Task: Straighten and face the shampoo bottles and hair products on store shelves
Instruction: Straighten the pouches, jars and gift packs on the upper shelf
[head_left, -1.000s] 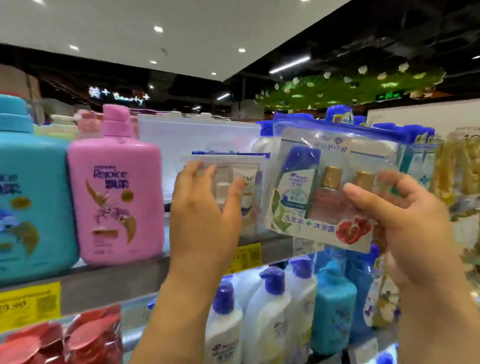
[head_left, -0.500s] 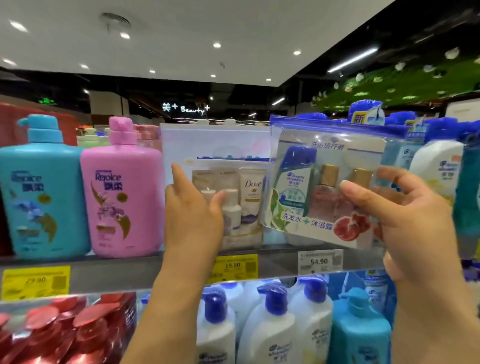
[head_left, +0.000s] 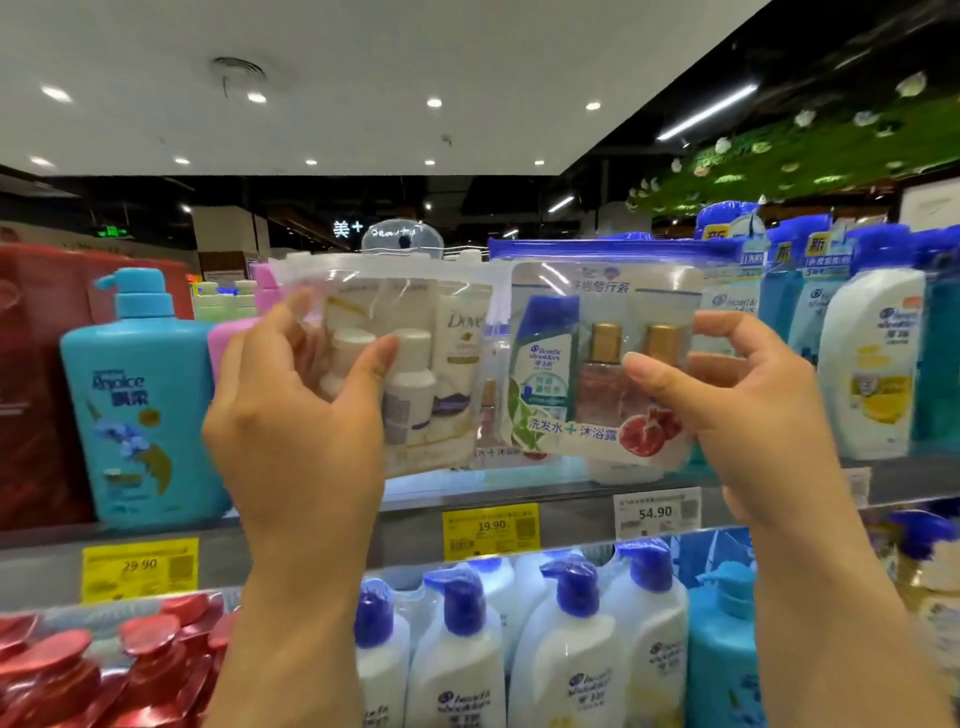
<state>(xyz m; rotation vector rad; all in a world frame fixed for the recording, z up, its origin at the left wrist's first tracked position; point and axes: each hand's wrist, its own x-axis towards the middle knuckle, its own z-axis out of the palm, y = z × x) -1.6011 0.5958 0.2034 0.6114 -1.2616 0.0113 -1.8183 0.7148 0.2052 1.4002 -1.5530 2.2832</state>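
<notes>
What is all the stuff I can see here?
Dove kit: 1, clear pouch, white minis, held in front of the top shelf.
Travel kit: 1, blue-topped pouch, green and gold-capped minis, held beside it.
Teal bottle: 1, top shelf, left.
Pink bottle: 1, mostly hidden behind the left hand.
White bottles: several, blue caps, lower shelf.
Red caps: many, lower left.
Price tags: two yellow, one white, shelf edge.
Left hand: grips the Dove kit.
Right hand: grips the travel kit.
</notes>
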